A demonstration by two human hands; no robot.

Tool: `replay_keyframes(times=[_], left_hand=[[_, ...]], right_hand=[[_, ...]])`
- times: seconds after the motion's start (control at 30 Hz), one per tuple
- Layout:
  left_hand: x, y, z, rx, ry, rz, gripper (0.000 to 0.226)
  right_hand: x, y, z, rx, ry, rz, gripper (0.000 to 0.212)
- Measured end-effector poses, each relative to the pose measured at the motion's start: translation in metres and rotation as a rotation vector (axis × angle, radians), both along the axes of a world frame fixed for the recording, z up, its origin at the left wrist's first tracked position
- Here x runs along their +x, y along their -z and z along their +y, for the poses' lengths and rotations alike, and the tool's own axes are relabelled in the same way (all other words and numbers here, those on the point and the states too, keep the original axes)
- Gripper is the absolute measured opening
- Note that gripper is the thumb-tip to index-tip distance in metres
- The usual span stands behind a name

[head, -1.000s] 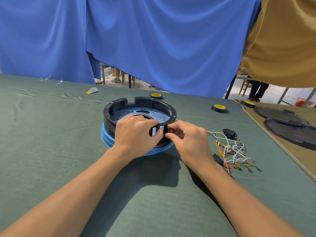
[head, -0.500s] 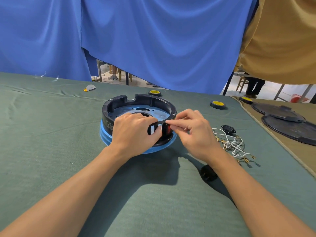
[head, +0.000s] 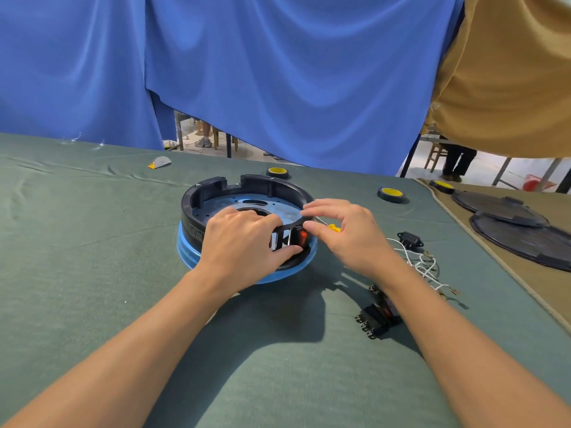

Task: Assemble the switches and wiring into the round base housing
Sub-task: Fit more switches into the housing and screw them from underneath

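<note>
Green table (head: 92, 242), left hand (head: 241, 245) gripping housing (head: 197, 211), right hand (head: 349, 236) released beside red switch (head: 301, 237)

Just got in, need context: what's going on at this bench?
A person is fitting out the round base housing. The left hand grips its near wall; the right hand is at the red switch set in that wall. Loose wiring and spare switches lie on the cloth to the right.

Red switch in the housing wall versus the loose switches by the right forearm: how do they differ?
The red switch sits in the near wall of the round base housing, terminals hidden; the loose switches lie on the cloth, metal terminals exposed. The red switch is alone, the loose switches clustered. Both show red.
</note>
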State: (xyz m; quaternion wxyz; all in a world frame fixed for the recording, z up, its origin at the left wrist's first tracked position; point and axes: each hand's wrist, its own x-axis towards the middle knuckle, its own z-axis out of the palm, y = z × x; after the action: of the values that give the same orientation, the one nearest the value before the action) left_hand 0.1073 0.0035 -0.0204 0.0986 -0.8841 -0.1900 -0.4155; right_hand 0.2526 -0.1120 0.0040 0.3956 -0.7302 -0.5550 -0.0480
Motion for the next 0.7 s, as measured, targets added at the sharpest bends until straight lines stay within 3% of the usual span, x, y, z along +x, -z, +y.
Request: replay_keyframes(times=[0.13,0.43,0.7], left_hand=[[0.0005,0.0017,0.0010,-0.008,-0.010,-0.008,0.044],[0.0024,0.0030,-0.0006,-0.005,-0.047,-0.041,0.049],[0.0033,0.0025,-0.0066,-0.029,-0.082,-0.026,0.048]], right_hand=[[0.0056,-0.0058,0.0001,-0.097,-0.113,0.076,0.020],[0.0042,-0.0016,0.0057,-0.037,-0.119,0.084,0.016],[0.0015,-0.0046,0.0070,-0.062,-0.087,-0.035,0.015]])
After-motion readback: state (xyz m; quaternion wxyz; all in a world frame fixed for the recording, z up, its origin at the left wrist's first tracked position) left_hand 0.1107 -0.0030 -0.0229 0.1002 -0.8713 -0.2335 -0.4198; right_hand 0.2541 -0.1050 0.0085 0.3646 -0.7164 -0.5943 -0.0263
